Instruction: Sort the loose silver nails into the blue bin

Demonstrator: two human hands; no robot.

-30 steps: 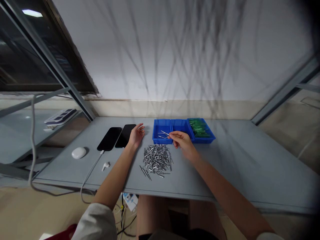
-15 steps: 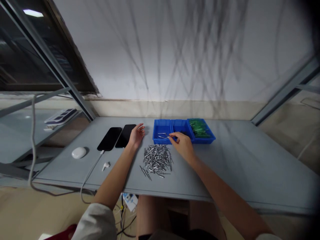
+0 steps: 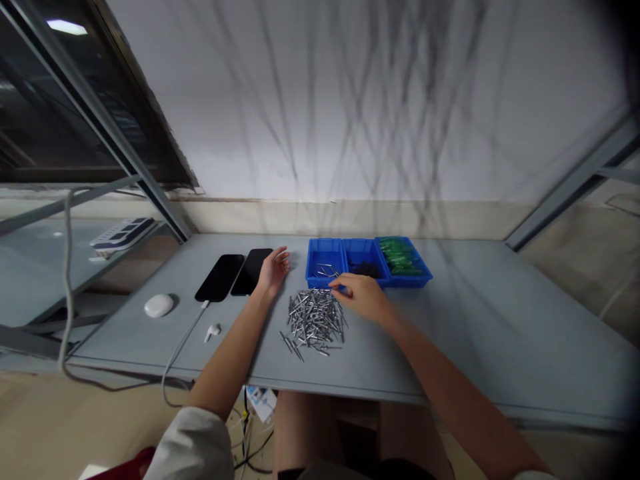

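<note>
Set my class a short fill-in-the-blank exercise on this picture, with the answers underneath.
1. There are ____ black phones on the table.
2. Of the three blue compartments, the green pieces lie in the ____ one.
3. The dark pieces lie in the ____ compartment.
4. The hand nearest the compartments is the person's ____ one.

Answers: two; rightmost; middle; right.

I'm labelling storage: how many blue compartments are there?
3, side by side: left compartment holding metal pins, middle compartment holding dark pieces, right compartment holding green pieces.
</note>
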